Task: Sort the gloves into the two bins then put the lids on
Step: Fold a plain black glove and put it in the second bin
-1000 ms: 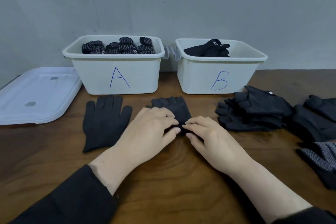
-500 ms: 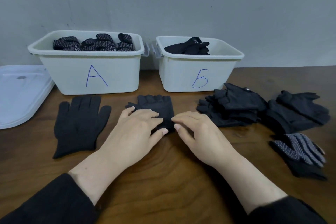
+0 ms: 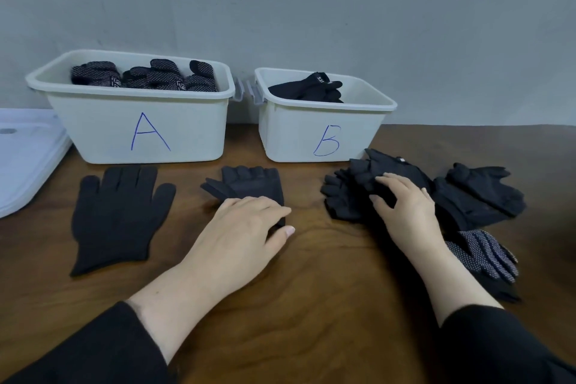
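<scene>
The left hand (image 3: 246, 227) lies flat, palm down, on the cuff end of a folded black glove (image 3: 249, 185) in the middle of the wooden table (image 3: 311, 305). Its fingers are straight and close together, and they press the fabric without curling around it. The folded glove has its long axis from near to far, and its fingertips point away, toward the gap between the two bins. The right hand (image 3: 405, 206) rests on a pile of black gloves (image 3: 352, 196) at the right; its fingers are bent onto the top glove, but I cannot tell if they really grip it.

To the left of the left hand, a plain black glove (image 3: 115, 215) lies flat and spread out, fingers pointing to bin A (image 3: 143, 131), cuff toward the person. Between this glove and the folded one there is bare table. Near the right forearm lies a dotted glove (image 3: 486, 256), fingers pointing to the near right.

Bin A holds dotted gloves (image 3: 146, 76), and bin B (image 3: 324, 137) holds plain black gloves (image 3: 308, 89). Both bins stand open against the wall, just beside each other. White lids (image 3: 25, 159) lie stacked at the left edge, touching bin A's corner. A wide area of bare table is in front of the person.
</scene>
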Demonstrator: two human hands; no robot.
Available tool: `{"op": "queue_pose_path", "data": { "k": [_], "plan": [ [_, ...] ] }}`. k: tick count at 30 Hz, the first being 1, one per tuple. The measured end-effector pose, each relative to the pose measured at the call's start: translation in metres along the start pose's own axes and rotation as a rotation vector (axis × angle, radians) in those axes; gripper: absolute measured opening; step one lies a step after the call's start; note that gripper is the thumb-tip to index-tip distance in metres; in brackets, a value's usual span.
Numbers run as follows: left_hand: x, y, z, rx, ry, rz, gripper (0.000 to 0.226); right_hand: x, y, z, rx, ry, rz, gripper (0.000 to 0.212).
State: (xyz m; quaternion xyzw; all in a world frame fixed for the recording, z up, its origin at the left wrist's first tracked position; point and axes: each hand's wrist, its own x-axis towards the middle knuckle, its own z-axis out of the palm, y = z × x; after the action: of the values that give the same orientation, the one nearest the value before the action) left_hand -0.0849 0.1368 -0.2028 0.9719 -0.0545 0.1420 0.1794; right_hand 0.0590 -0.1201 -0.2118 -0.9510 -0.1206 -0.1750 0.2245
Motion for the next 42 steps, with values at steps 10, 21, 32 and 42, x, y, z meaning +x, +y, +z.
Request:
{"op": "queue_pose_path", "data": {
  "k": [10,21,32,42],
  "plan": [
    [0.002,-0.004,0.002,0.013,-0.090,-0.024,0.047,-0.007,-0.017,-0.006,0.151,0.240,-0.023,0.023],
    [0.001,-0.007,0.002,-0.023,-0.076,-0.015,0.045,0.023,-0.027,-0.057,0.383,0.381,0.044,0.024],
    [0.000,-0.007,0.001,-0.072,-0.024,-0.007,0.041,0.043,-0.057,-0.101,0.836,0.045,0.252,0.037],
    [-0.015,-0.039,-0.035,-0.313,0.458,-0.294,0.019,0.012,-0.117,-0.084,0.991,-0.255,0.237,0.030]
  ]
}}
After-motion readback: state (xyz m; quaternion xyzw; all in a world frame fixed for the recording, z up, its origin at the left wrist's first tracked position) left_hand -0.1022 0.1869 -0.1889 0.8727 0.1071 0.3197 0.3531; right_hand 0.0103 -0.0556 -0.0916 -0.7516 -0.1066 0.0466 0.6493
